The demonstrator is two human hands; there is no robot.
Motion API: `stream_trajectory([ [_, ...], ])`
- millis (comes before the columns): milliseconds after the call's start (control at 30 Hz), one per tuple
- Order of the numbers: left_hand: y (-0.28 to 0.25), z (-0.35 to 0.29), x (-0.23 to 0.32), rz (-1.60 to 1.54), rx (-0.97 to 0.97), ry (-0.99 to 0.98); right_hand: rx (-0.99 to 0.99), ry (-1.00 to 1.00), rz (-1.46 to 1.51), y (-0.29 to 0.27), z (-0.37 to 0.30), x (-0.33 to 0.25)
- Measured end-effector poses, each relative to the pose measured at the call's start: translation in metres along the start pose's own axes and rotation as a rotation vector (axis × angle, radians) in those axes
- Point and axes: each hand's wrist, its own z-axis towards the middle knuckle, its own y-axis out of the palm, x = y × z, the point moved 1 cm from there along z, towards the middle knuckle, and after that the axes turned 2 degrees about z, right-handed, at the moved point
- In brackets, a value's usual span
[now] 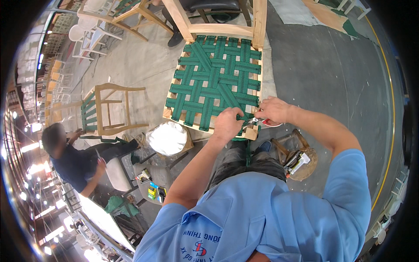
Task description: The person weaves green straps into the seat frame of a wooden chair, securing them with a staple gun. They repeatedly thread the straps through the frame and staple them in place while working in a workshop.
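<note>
In front of me is a wooden chair frame (258, 22), its seat woven from green webbing (205, 89) in a criss-cross. Two straps run diagonally over the weave. At the near right corner of the seat, my left hand (229, 124) pinches the end of one green strap (228, 97). Closed around a pair of scissors (271, 124) with red handles is my right hand (274, 110). The metal blades are at the strap end, right beside my left fingers. Whether they cut through it cannot be made out.
A round stool (307, 168) with a staple gun (298, 162) stands at my right. To the left are a white covered bundle (167, 138), a grey chair seat (152, 178) with tools, another wooden chair (99, 109), and a seated co-worker (78, 161).
</note>
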Motion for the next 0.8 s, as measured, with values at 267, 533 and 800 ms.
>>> stream_trajectory([
  [267,-0.004,-0.017,0.010,-0.029,0.046,0.001,0.008,0.042,0.042,0.001,0.009,-0.017],
  [533,-0.020,-0.056,0.001,-0.545,0.214,-0.065,0.552,0.903,0.543,0.091,-0.118,-0.063],
  [800,0.020,-0.140,-0.005,-1.116,0.081,-0.618,0.783,2.317,0.693,0.312,-0.300,-0.199],
])
